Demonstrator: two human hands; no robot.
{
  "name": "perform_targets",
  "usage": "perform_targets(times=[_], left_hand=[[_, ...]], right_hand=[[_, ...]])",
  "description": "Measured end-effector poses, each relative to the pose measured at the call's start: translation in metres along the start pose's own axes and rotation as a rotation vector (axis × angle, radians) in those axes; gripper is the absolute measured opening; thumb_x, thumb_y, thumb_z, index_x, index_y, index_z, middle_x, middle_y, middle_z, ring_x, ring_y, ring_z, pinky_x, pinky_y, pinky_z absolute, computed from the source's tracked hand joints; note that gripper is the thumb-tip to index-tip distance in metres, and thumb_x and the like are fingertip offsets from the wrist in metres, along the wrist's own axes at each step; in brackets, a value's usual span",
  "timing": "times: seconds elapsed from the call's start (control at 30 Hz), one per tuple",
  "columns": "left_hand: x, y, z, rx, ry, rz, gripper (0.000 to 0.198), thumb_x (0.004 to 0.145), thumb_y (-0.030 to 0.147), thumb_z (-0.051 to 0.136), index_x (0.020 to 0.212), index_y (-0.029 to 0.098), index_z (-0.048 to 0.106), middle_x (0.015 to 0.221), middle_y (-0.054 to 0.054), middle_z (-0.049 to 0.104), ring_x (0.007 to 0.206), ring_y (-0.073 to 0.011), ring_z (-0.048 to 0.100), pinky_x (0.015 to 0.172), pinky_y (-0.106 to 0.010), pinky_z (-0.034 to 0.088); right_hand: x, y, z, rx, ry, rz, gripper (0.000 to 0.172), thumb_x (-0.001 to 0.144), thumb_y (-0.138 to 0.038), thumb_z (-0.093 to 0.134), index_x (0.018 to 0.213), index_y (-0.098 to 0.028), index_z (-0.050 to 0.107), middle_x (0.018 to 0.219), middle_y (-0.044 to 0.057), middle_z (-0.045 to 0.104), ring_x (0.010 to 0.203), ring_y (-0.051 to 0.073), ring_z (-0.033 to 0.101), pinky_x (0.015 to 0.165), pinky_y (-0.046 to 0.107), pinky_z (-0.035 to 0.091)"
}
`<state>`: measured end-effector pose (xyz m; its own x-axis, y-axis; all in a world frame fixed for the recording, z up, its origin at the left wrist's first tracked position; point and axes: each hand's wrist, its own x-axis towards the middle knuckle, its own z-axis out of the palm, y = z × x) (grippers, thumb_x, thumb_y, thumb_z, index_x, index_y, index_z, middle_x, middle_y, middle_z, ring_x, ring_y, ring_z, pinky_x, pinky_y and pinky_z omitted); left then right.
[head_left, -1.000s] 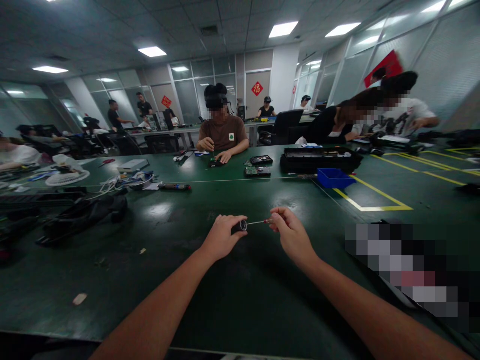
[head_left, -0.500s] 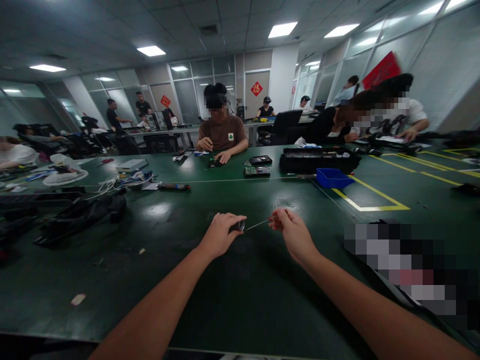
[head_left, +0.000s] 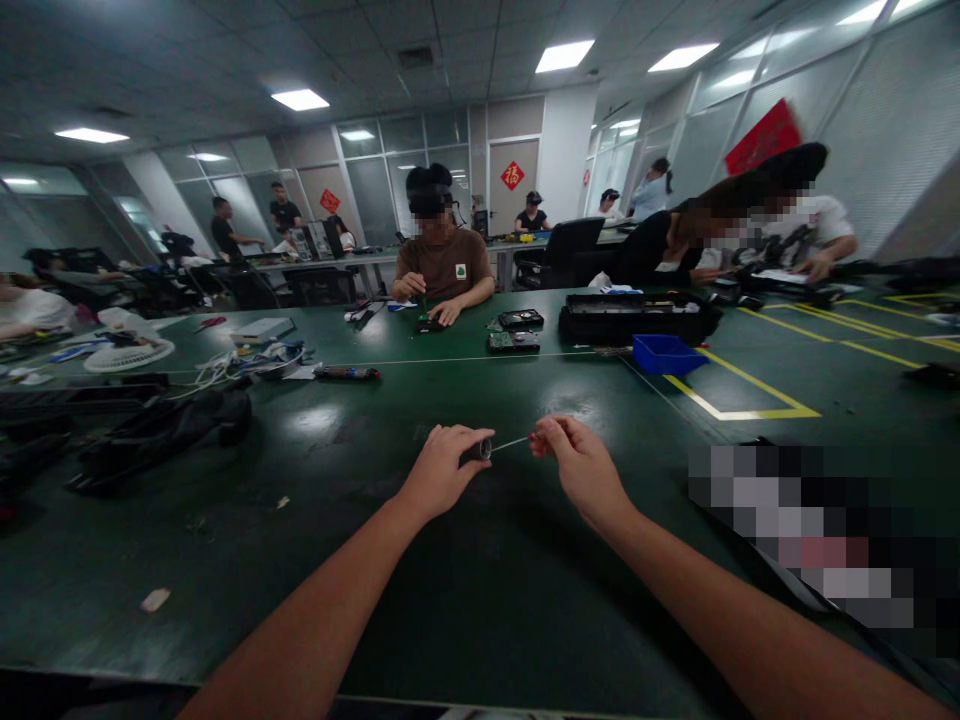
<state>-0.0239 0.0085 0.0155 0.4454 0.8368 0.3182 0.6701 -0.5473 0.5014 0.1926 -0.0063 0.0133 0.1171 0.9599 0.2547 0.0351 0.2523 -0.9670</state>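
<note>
Above the green table, my left hand pinches a small round dark part with a shiny rim between thumb and fingers. My right hand is closed round one end of a thin metal rod, with a bit of red showing at the fingertips. The rod's other end reaches the open face of the round part; whether it touches inside I cannot tell. My palm and fingers hide the rod's grip end.
Ahead lie circuit boards, a blue bin and a long black case. A black bag and cables are at left. Across the table, a person in a brown shirt works on a small device.
My right hand has shifted slightly left, bringing the rod's tip to the round part. The round part has turned so its open rim faces the rod more.
</note>
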Motion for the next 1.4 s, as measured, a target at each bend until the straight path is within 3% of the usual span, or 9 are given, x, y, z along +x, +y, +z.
perform_targets(times=[0.17,0.7,0.8,0.93,1.13,1.3,1.4], left_hand=[[-0.001,-0.002,0.003,-0.032,-0.001,-0.002,0.042,0.090,0.026,0.066,0.130,0.030,0.057,0.117,-0.003,0.065,0.112,-0.0231,0.055,0.109,-0.050,0.033],[-0.001,0.000,0.003,-0.047,-0.006,-0.021,0.043,0.090,0.030,0.065,0.132,0.030,0.057,0.115,-0.004,0.065,0.110,-0.0245,0.055,0.108,-0.050,0.036],[-0.002,0.000,0.004,-0.045,-0.011,-0.018,0.042,0.090,0.029,0.066,0.131,0.030,0.058,0.115,-0.004,0.065,0.110,-0.0243,0.056,0.107,-0.049,0.037],[-0.001,0.001,0.004,-0.040,-0.012,-0.022,0.042,0.089,0.028,0.067,0.130,0.030,0.058,0.115,-0.004,0.066,0.110,-0.0243,0.056,0.106,-0.049,0.038],[0.000,0.003,0.003,-0.023,-0.024,-0.027,0.040,0.089,0.027,0.066,0.128,0.027,0.060,0.113,-0.006,0.066,0.108,-0.0245,0.057,0.105,-0.049,0.038],[0.000,0.000,0.005,-0.017,-0.041,-0.025,0.041,0.088,0.028,0.067,0.128,0.029,0.059,0.113,-0.004,0.066,0.108,-0.0238,0.057,0.104,-0.047,0.039],[-0.001,-0.001,0.007,-0.004,-0.065,-0.038,0.042,0.088,0.029,0.068,0.129,0.031,0.059,0.114,-0.003,0.066,0.107,-0.0239,0.057,0.100,-0.045,0.041]], right_hand=[[0.001,0.002,0.000,0.066,0.024,0.005,0.034,0.086,-0.054,0.060,0.090,-0.020,0.063,0.081,0.005,0.068,0.073,0.020,0.064,0.074,0.037,0.052],[-0.002,-0.003,0.000,-0.034,0.034,-0.022,0.036,0.089,-0.054,0.054,0.091,-0.020,0.063,0.082,0.006,0.068,0.075,0.020,0.064,0.075,0.036,0.052],[-0.004,-0.010,-0.003,-0.106,0.019,-0.032,0.038,0.089,-0.056,0.055,0.086,-0.020,0.065,0.076,0.005,0.068,0.069,0.019,0.062,0.067,0.033,0.049],[-0.007,-0.021,-0.006,-0.318,0.022,-0.006,0.043,0.086,-0.060,0.059,0.070,-0.021,0.064,0.053,0.000,0.057,0.049,0.015,0.050,0.050,0.029,0.037],[-0.010,-0.017,-0.004,-0.255,-0.069,-0.111,0.026,0.093,-0.046,0.051,0.094,-0.023,0.064,0.067,0.000,0.063,0.065,0.019,0.060,0.060,0.030,0.042],[-0.010,-0.014,-0.003,-0.315,-0.043,-0.124,0.032,0.095,-0.049,0.047,0.083,-0.024,0.064,0.068,0.001,0.061,0.063,0.019,0.057,0.060,0.032,0.041],[-0.010,-0.013,0.000,-0.196,-0.004,-0.107,0.022,0.090,-0.045,0.054,0.091,-0.024,0.062,0.081,0.003,0.067,0.075,0.022,0.062,0.068,0.034,0.046]])
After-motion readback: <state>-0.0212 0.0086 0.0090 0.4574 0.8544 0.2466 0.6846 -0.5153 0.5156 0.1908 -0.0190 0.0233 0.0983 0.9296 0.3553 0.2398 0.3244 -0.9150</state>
